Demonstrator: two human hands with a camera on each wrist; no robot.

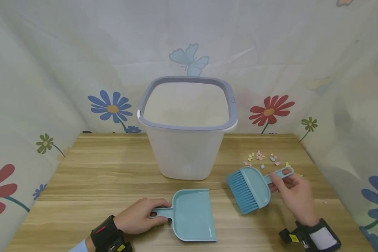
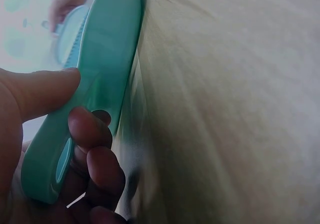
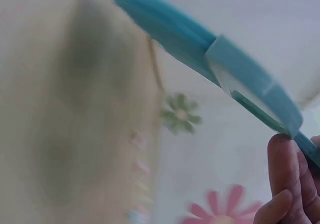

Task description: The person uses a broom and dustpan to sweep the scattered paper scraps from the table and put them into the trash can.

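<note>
In the head view my left hand (image 1: 141, 215) grips the short handle of a light blue dustpan (image 1: 193, 215), whose straight front edge faces right. The left wrist view shows the thumb on one side of the dustpan's handle (image 2: 47, 159) and curled fingers on the other. My right hand (image 1: 297, 196) pinches the handle of a matching blue hand brush (image 1: 255, 187), its bristles (image 1: 242, 192) pointing left toward the dustpan. From the right wrist, the brush (image 3: 250, 78) appears raised over the tabletop. Several small pastel paper scraps (image 1: 259, 155) lie behind the brush.
A white bin (image 1: 186, 150) with a grey-blue rim stands at the table's back middle. The wood-grain table (image 1: 113, 168) is enclosed by flower-printed curtains (image 1: 264, 45) at the back and both sides. One stray scrap (image 1: 324, 201) lies right of my right hand.
</note>
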